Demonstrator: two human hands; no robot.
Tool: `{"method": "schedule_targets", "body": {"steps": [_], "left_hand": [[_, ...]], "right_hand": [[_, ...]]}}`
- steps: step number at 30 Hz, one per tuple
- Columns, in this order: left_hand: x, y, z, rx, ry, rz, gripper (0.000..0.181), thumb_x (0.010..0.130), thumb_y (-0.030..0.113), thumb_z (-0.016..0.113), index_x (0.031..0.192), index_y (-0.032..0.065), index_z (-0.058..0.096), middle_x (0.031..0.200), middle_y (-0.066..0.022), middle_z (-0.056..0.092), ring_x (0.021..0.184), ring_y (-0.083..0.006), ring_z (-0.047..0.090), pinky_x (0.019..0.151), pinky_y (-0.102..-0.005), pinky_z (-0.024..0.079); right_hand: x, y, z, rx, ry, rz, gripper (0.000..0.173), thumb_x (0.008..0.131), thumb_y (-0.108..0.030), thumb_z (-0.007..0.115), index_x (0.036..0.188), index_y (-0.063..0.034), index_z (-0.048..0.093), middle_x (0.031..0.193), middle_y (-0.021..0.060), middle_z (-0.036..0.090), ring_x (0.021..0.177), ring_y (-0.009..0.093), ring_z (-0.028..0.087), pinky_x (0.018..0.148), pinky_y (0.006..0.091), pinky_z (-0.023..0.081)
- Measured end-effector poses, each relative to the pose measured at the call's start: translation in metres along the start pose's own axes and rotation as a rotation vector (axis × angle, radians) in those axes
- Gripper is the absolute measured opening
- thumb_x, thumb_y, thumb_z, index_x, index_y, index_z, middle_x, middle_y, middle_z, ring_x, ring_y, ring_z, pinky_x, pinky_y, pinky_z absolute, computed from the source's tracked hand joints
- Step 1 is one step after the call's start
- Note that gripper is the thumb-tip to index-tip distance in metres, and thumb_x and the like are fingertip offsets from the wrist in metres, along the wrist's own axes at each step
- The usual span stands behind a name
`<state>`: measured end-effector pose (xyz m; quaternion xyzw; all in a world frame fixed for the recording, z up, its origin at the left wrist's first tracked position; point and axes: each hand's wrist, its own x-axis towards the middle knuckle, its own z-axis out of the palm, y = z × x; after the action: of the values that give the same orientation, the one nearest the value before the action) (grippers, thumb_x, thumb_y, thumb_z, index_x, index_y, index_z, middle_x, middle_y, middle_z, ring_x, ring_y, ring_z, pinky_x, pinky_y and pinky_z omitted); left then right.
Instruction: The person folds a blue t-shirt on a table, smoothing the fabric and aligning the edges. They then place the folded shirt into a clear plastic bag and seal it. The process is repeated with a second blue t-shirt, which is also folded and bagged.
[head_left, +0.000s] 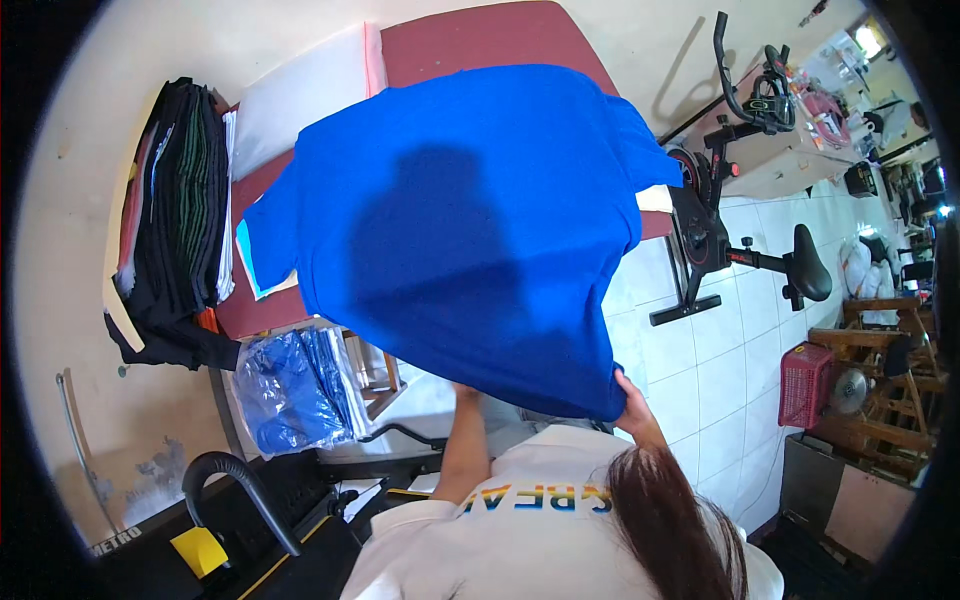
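Note:
A blue short-sleeved shirt (465, 225) lies spread over a table with a dark red top (495, 37), its hem drawn towards me. My right hand (634, 405) grips the right corner of that hem, off the table's near side. Under the hem's middle, my left hand (466, 391) is mostly covered by the fabric, so I cannot see whether its fingers hold it. Cream and light-blue cloth edges (259, 281) show beneath the left sleeve. Another cream cloth (655, 199) peeks out below the right sleeve. A shadow falls across the shirt.
Folded dark garments (187, 202) stand stacked at the table's left end, beside a whitish plastic-wrapped pack (304, 94). Bagged blue garments (296, 394) sit lower left, near black exercise equipment (240, 487). To the right are an exercise bike (705, 225) and a red plastic basket (805, 385).

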<state>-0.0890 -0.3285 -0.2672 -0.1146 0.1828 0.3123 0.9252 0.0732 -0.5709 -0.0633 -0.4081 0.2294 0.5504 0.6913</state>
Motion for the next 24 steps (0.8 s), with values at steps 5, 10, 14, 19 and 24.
{"method": "schedule_targets", "body": {"steps": [5,10,14,19,24], "left_hand": [[-0.055,0.061,0.052,0.633,0.501,0.02,0.041,0.086,0.033,0.042,0.119,0.0072,0.044,0.121,-0.0093,0.048,0.111,-0.0246,0.045,0.097,-0.044,0.032],[-0.145,0.078,0.133,0.53,0.409,0.28,0.039,0.085,0.03,0.045,0.116,0.0068,0.047,0.116,-0.0087,0.051,0.108,-0.0237,0.047,0.094,-0.0402,0.035],[-0.175,0.097,0.117,0.48,0.522,0.386,0.038,0.084,0.028,0.046,0.116,0.0068,0.046,0.116,-0.0085,0.052,0.107,-0.0233,0.047,0.093,-0.0391,0.036],[-0.185,0.113,0.065,0.52,0.853,0.464,0.037,0.083,0.027,0.047,0.115,0.007,0.047,0.114,-0.0084,0.052,0.104,-0.0227,0.049,0.09,-0.0385,0.038],[-0.189,0.109,0.069,0.6,0.777,0.509,0.037,0.083,0.028,0.049,0.112,0.0051,0.048,0.113,-0.0083,0.053,0.101,-0.0215,0.05,0.087,-0.0369,0.04]], "right_hand": [[0.02,-0.004,-0.008,0.122,0.088,-0.374,0.051,0.086,-0.04,0.044,0.124,-0.0061,0.038,0.122,0.0098,0.047,0.111,0.022,0.045,0.095,0.0385,0.032],[0.052,-0.006,-0.032,0.1,0.083,-0.513,0.045,0.081,-0.034,0.053,0.115,-0.0054,0.047,0.115,0.0087,0.052,0.107,0.022,0.048,0.094,0.0371,0.034],[0.054,-0.018,-0.02,0.491,-0.034,-0.264,0.042,0.081,-0.034,0.053,0.113,-0.0067,0.049,0.112,0.0091,0.055,0.1,0.025,0.053,0.091,0.0393,0.037],[0.087,0.008,-0.085,0.187,0.203,-0.21,0.044,0.082,-0.037,0.051,0.115,-0.0088,0.048,0.114,0.0083,0.053,0.102,0.023,0.05,0.089,0.0411,0.037],[0.077,0.009,-0.11,0.208,0.534,-0.285,0.041,0.086,-0.039,0.042,0.119,-0.0138,0.046,0.119,0.0027,0.05,0.109,0.019,0.044,0.095,0.0421,0.027]]}}
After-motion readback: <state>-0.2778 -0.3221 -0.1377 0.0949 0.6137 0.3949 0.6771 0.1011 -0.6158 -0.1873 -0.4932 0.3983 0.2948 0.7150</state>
